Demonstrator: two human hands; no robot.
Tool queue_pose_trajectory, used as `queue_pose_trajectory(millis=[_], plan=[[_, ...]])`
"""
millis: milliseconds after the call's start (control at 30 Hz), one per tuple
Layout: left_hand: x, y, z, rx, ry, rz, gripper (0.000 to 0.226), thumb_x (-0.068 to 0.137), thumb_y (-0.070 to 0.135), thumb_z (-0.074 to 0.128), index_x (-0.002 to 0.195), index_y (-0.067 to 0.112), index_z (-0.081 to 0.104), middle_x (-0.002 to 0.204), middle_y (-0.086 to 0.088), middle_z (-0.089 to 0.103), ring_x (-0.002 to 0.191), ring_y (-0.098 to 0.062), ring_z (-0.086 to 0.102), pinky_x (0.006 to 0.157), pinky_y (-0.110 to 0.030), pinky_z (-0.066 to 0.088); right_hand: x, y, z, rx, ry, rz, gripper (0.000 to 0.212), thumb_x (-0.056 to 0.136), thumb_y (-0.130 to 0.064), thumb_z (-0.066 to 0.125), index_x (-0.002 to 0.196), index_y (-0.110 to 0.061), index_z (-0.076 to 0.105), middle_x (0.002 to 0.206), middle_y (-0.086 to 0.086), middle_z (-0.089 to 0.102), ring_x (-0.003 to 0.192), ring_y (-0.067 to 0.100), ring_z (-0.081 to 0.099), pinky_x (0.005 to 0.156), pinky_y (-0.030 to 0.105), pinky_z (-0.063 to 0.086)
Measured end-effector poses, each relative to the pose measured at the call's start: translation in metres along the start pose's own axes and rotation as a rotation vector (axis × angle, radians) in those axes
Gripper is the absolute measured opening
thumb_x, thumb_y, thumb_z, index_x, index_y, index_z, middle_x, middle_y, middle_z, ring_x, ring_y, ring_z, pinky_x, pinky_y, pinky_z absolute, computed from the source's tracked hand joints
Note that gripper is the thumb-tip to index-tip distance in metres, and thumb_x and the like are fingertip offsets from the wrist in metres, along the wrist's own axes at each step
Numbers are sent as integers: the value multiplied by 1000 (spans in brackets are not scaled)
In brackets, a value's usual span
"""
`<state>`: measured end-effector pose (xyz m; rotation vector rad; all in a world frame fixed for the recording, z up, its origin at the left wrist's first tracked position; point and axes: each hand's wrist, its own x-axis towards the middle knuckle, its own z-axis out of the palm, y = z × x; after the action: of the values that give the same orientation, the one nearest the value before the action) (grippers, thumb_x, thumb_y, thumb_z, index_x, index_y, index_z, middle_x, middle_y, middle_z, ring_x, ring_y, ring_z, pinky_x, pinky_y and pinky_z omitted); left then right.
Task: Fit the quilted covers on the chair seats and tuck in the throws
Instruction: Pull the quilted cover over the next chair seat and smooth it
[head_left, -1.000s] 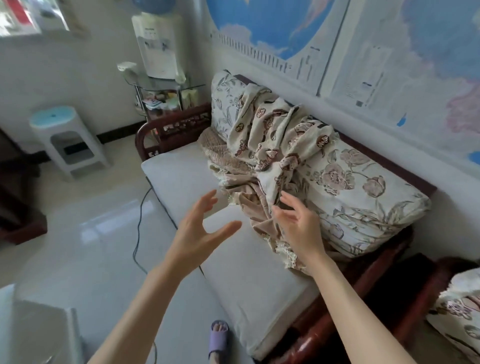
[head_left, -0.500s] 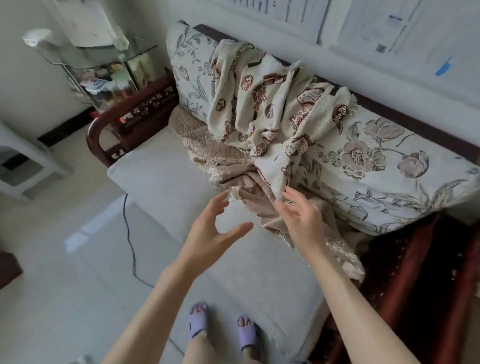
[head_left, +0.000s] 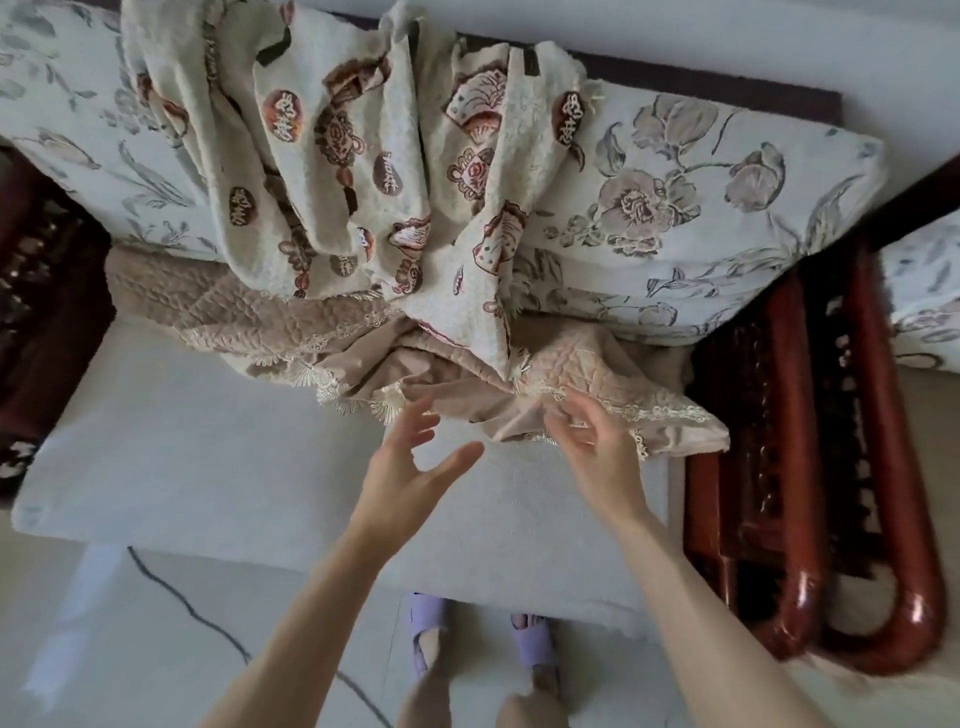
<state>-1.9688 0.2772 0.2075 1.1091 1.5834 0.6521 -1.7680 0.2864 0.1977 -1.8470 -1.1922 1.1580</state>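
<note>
Left hand (head_left: 415, 467): open, fingers spread, held above the centre of the pale grey seat cushion (head_left: 182, 467), fingertips just short of the cover hem.

Right hand (head_left: 597, 457): open, fingers loosely bent at the lace hem. Motion blur hides whether they touch it.

Beige quilted cover with lace trim (head_left: 291, 322): bunched along the rear edge of the seat cushion. Its long axis runs left to right, with the lace hem facing the front edge and one end reaching the right edge.

Cream throw with brown medallions (head_left: 363, 156): draped over the floral back cushion (head_left: 701, 208). Its long axis runs rear to front, and its lower corner points forward onto the quilted cover.

A dark red wooden armrest (head_left: 789, 467) adjoins the right edge.
</note>
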Motion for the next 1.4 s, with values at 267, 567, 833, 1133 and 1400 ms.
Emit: queue_pose_trajectory(millis=[267,567,833,1133,1400], plan=[[69,-59,42,-6,-98,-111,59,78,42,74,128,30,46,120,7,57,112,-11,56,94,-30,45,33,80,30,115,73,279,23,91,-39,63,111,-40,51,114,-13,60,95,-1,60,76,7,44],[128,-123,106,-14,-142,-154,60,78,41,76,130,28,48,117,7,60,108,-10,59,89,-26,45,104,150,57,501,251,576,38,92,-44,59,122,-19,57,119,-1,62,113,18,59,89,33,50],[151,-140,148,-91,-140,-239,64,78,48,73,130,19,50,117,6,62,105,-8,60,82,-23,49,140,166,62,755,428,545,11,92,-29,64,87,-21,60,84,-7,67,76,6,64,74,22,51],[158,-105,186,-691,-143,-481,29,93,34,61,93,5,65,91,-7,69,107,-25,62,96,-39,49,102,176,46,948,437,498,13,90,-5,66,102,-3,65,107,13,71,99,22,70,86,30,57],[126,-122,199,-864,55,-640,36,81,13,76,107,-8,62,100,-19,71,89,-25,72,77,-32,58,51,192,42,957,462,614,19,84,-13,73,99,-10,63,100,4,73,92,15,71,75,25,52]])
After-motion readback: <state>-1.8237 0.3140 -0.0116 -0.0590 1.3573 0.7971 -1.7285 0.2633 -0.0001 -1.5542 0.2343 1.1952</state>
